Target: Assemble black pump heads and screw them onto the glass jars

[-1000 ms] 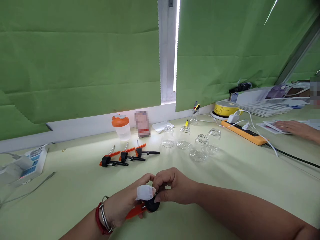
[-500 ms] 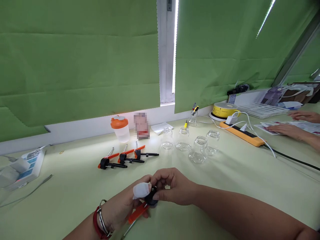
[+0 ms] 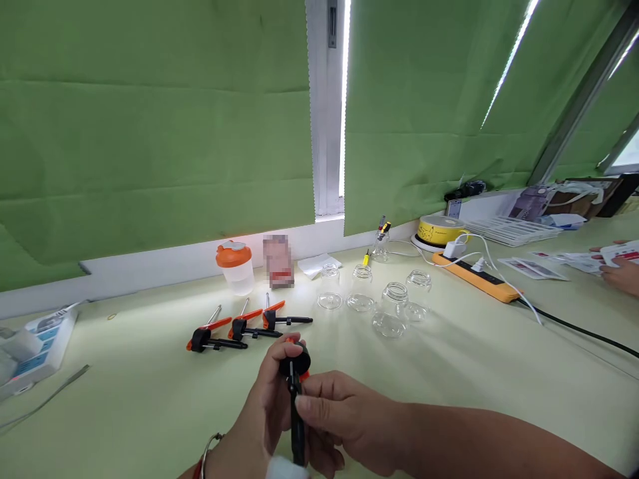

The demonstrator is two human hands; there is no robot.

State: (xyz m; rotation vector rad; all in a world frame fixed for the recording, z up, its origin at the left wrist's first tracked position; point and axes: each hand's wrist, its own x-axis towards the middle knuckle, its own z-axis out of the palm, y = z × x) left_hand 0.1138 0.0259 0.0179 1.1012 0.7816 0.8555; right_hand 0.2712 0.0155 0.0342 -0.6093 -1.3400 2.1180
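Observation:
Near the bottom centre, my left hand (image 3: 264, 406) is closed round the black cap end of a black and orange part (image 3: 297, 432), whose black rod points down toward me. My right hand (image 3: 349, 419) pinches the rod from the right. A white wrapping shows at the bottom edge by my left hand. Beyond my hands lie three similar parts with black rods, orange levers and metal stems: one at the left (image 3: 202, 339), one in the middle (image 3: 240, 328), one at the right (image 3: 270, 319). Several clear glass jars (image 3: 391, 313) stand right of them.
An orange-lidded cup (image 3: 235, 269) stands by the wall. An orange power strip (image 3: 479, 278) with white cables lies right, near a yellow round tin (image 3: 439, 231). Another power strip (image 3: 47, 339) is far left. Another person's hand (image 3: 624, 271) holds a card at the right edge.
The held part has turned, so its black rod now shows between my hands. My right hand has moved down onto the rod. The other person's hand has lifted a card.

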